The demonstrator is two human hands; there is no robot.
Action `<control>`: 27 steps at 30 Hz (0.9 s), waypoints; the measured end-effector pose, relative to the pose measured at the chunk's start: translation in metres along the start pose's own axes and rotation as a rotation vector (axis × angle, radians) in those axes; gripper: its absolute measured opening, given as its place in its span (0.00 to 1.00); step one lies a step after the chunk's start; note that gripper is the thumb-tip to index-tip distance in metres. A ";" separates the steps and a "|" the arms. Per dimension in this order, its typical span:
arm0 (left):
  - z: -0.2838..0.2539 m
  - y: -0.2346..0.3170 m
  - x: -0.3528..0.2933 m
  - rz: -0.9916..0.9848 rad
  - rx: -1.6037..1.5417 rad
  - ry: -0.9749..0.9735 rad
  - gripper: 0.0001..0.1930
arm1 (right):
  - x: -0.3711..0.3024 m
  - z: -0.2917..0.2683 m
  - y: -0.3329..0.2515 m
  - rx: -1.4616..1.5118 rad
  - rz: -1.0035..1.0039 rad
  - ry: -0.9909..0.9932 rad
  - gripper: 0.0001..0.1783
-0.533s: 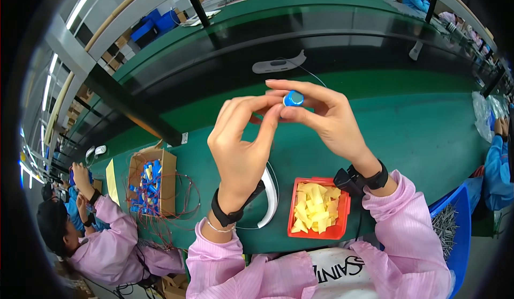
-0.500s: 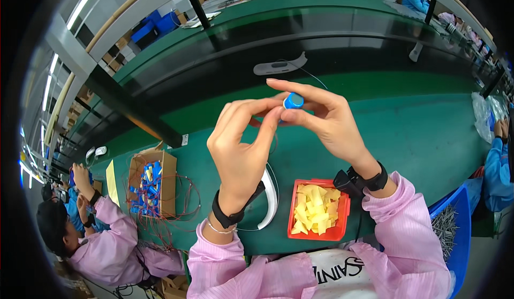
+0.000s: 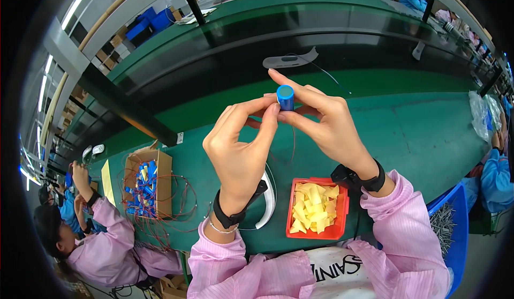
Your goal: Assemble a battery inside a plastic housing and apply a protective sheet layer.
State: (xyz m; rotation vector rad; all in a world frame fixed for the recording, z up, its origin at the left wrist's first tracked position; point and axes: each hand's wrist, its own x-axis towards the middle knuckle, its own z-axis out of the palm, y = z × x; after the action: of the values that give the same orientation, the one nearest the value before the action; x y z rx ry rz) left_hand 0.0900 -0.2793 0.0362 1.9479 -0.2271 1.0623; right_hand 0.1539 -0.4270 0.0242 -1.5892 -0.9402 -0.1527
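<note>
A blue cylindrical battery (image 3: 286, 100) with a grey-green end is pinched between both hands, raised above the green bench. My left hand (image 3: 238, 143) holds its left side between thumb and fingertips. Thumb and fingers of my right hand (image 3: 326, 119) grip it from the right, while that hand's index finger reaches past the top. A thin dark wire (image 3: 294, 143) hangs below the battery. Under my hands, a red tray (image 3: 344, 213) holds cut yellow tape pieces (image 3: 313, 207). Beside my left wrist lies a white curved housing (image 3: 269, 200), partly hidden by the arm.
A cardboard box (image 3: 165, 181) of blue batteries with tangled red and dark wires stands left. At right, a blue bin (image 3: 461, 229) holds metal pins. Beyond the bench, a black conveyor (image 3: 225, 58) carries a grey-white curved part (image 3: 289, 60). A co-worker in pink (image 3: 104, 251) sits left.
The battery has tipped more upright, with its grey-green end now facing up. On the conveyor, the curved part has shifted slightly right and away. Both hands still grip the battery.
</note>
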 end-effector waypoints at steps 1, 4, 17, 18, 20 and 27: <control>0.001 0.000 0.000 -0.003 -0.002 0.002 0.07 | 0.000 0.000 -0.001 -0.056 0.002 0.002 0.32; 0.003 -0.001 0.000 -0.019 -0.012 0.005 0.05 | 0.000 0.002 0.002 -0.046 0.012 0.008 0.33; 0.004 -0.023 -0.003 -0.546 -0.763 -0.024 0.08 | 0.008 -0.008 0.011 0.705 0.361 -0.066 0.18; 0.006 -0.025 -0.004 -0.542 -0.784 0.069 0.08 | 0.006 -0.009 0.014 0.750 0.381 -0.053 0.18; 0.002 -0.036 -0.002 -0.471 -0.772 0.151 0.08 | 0.011 -0.019 0.016 0.742 0.382 0.050 0.20; -0.001 0.010 -0.076 -0.193 -0.067 -0.754 0.07 | 0.022 -0.064 0.034 0.707 0.217 0.224 0.17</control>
State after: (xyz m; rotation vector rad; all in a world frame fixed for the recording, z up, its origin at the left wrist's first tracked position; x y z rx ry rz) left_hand 0.0372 -0.3021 -0.0148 2.1781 -0.4637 0.1566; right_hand 0.2158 -0.4707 0.0279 -0.9787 -0.5492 0.1426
